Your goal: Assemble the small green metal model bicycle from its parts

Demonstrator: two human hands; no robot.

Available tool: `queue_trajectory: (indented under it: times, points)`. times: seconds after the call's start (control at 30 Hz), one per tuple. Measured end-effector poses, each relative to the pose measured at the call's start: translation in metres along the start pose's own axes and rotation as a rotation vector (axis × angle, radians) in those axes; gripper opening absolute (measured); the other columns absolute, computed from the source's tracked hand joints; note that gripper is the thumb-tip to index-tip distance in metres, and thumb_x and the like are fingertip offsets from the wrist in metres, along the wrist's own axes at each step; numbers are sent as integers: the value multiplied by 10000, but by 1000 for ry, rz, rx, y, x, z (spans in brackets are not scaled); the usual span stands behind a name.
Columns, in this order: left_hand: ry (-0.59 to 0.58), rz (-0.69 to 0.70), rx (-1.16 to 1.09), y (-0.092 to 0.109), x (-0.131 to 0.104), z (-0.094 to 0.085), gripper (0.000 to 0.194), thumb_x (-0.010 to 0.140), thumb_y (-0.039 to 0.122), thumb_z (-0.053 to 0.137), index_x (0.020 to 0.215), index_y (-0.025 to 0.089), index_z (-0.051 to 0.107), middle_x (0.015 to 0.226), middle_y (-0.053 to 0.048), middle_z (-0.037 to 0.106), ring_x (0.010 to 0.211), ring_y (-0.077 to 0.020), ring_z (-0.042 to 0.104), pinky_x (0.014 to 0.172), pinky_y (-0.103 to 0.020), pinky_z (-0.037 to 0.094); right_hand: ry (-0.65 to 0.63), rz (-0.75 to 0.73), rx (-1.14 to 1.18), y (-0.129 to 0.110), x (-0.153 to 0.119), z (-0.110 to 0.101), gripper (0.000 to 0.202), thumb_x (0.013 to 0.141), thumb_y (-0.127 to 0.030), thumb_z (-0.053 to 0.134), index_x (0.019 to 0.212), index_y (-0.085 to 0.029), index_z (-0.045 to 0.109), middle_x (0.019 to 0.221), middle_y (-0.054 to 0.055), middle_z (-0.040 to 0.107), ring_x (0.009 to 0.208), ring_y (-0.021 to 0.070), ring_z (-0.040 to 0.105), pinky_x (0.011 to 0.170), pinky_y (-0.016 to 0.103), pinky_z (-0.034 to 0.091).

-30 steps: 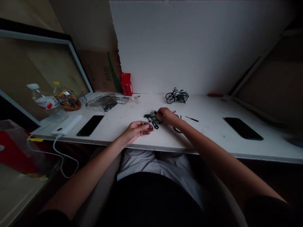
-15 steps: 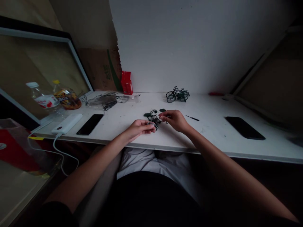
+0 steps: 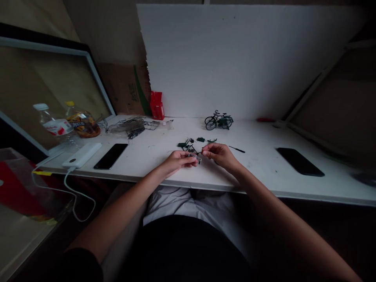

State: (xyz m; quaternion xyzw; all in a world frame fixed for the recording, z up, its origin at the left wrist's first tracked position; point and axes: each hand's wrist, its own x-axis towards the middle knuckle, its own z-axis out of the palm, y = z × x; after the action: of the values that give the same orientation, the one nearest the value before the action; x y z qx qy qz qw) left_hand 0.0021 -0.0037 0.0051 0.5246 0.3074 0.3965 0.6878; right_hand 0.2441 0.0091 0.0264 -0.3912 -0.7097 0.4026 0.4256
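Observation:
My left hand (image 3: 178, 162) is closed on a small silvery, wire-like part (image 3: 196, 158), which juts past its fingertips above the white table. Close beside it, my right hand (image 3: 217, 153) is closed in a pinch. Whatever those fingers hold is too small and dark to make out. Just beyond both hands lie loose dark green model pieces: a flat piece (image 3: 182, 145), a small block (image 3: 201, 139) and a thin curved piece (image 3: 212, 140). Part of a dark frame-like piece (image 3: 191, 149) shows behind my left fingertips.
Two miniature bicycles (image 3: 219, 120) stand near the wall. A thin dark screwdriver (image 3: 237, 149) lies right of my right hand. Phones lie at left (image 3: 111, 156) and right (image 3: 300, 161). A white power bank (image 3: 82, 155), bottles (image 3: 84, 121) and a red box (image 3: 157, 105) are farther left.
Both hands have shifted slightly right, and my right fingers have drawn back from the loose pieces toward the part in my left hand. The thin curved piece has come into view. The camera has tilted slightly.

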Motion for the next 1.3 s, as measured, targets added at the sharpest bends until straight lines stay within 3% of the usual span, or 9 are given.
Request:
queue_trajectory:
  times: [0.27,0.53,1.13,1.3]
  points:
    - [-35,105,104,-7,1,-1,356,808,372,879,1042,114,803,967,-139,796,898,-198,737,876,-342,531,-76,-80,-72,-11,-2,10,243,836,-478,823,875,-239,804,925,64,787,892,230,714,886,392,554]
    - [-9,153,172,-7,-1,5,288,821,372,862,984,139,814,923,-119,802,855,-197,735,859,-347,558,-143,-21,-49,-5,-2,11,255,866,-472,786,925,-226,816,896,60,796,870,225,724,887,391,557]
    - [52,236,274,-10,-4,9,392,786,419,889,999,101,805,912,-122,816,837,-211,764,860,-345,603,-97,-23,-51,5,-1,14,219,798,-452,853,872,-248,827,873,54,807,840,243,729,838,390,558]
    - [53,252,284,-9,-5,8,384,805,417,869,1027,110,803,937,-126,819,859,-209,771,879,-352,609,-68,-53,-103,6,-1,16,225,842,-460,806,875,-237,797,869,53,792,838,237,716,821,381,540]
